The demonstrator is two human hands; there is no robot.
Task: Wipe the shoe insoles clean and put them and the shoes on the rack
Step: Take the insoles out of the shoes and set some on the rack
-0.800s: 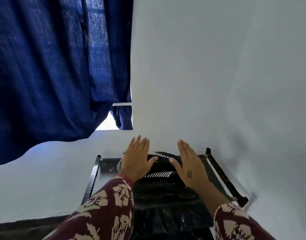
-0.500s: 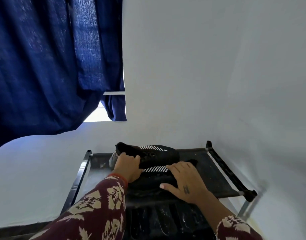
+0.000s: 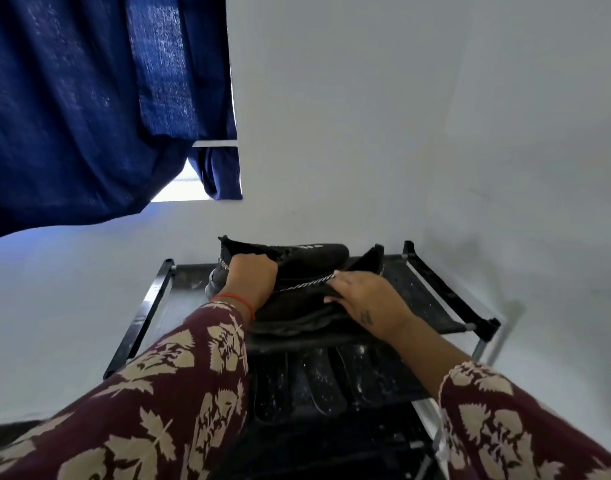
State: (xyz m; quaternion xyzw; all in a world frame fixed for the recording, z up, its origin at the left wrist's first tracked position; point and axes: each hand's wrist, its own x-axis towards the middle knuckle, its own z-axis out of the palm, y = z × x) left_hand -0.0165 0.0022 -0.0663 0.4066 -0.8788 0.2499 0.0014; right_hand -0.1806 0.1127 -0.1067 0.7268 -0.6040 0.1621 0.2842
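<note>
Both my hands have dropped from hovering onto the shoes.
Left hand [image 3: 252,278] clenches the far shoe [image 3: 307,254]; right hand [image 3: 364,299] grasps the near shoe [image 3: 297,310]: square both on the rack [image 3: 435,292].

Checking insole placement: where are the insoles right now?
In the head view, the insoles lie side by side on the rack's lower shelf, directly below the shoes on top.
</note>
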